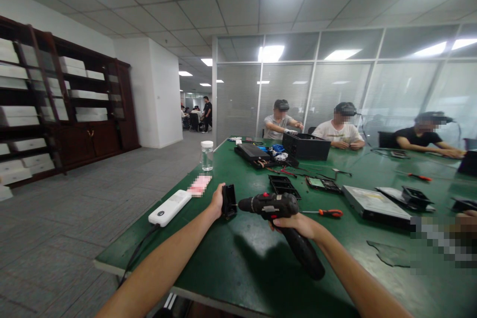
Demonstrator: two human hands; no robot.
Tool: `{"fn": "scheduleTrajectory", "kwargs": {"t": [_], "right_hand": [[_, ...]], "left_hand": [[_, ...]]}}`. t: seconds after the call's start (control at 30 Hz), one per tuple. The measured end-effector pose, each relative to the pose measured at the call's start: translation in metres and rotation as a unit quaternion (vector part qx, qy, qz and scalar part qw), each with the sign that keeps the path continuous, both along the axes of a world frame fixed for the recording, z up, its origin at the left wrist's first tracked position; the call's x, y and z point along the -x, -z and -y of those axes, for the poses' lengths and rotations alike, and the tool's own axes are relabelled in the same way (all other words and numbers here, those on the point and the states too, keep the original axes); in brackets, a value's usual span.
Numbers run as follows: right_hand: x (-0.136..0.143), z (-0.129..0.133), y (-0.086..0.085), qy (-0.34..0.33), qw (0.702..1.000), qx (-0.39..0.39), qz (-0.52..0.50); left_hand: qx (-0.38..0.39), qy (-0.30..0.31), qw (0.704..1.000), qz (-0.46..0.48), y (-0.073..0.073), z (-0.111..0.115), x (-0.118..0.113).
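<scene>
My left hand [217,200] grips a small black plastic part [229,201] upright above the green table [208,253]. Wrapped round the handle of a black cordless drill [274,204] is my right hand [294,223]. The drill lies sideways in the air, its chuck pointing left, and the thin bit reaches the open side of the black part; whether it touches is too small to tell. Behind the drill lies a black plastic frame [283,186]. A screwdriver with an orange and black handle [330,213] rests just right of the drill.
A white power bank [170,207] with a cable and a lidded clear jar [206,155] stand near the left edge. A metal drive [374,206] and a clear shard [389,253] lie right. Farther back are a black case [305,146] and several people.
</scene>
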State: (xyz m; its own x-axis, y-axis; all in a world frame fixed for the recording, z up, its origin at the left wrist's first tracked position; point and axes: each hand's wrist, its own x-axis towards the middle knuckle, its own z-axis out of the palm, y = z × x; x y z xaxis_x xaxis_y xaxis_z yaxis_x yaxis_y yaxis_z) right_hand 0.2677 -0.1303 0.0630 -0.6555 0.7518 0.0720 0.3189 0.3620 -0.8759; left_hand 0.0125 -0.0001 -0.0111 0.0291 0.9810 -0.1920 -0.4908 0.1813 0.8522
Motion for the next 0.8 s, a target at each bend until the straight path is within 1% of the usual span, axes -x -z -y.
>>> {"fn": "scheduleTrajectory", "kwargs": {"t": [0.07, 0.17, 0.4, 0.53, 0.8], "right_hand": [[-0.001, -0.003, 0.004, 0.010, 1.000, 0.006, -0.009], [-0.002, -0.006, 0.008, 0.009, 1.000, 0.012, -0.008], [0.001, 0.002, 0.000, 0.010, 1.000, 0.008, -0.011], [0.000, 0.001, 0.000, 0.012, 1.000, 0.003, -0.004], [0.000, 0.003, -0.002, 0.007, 1.000, -0.016, 0.002]], "left_hand": [[-0.004, -0.003, 1.000, -0.004, -0.001, 0.000, 0.000], [-0.005, -0.007, 1.000, -0.004, -0.002, 0.001, -0.001], [-0.008, -0.014, 1.000, -0.002, 0.000, 0.000, -0.001], [-0.005, -0.020, 1.000, 0.005, 0.002, -0.002, 0.000], [0.002, -0.007, 1.000, 0.005, 0.004, -0.004, 0.000]]}}
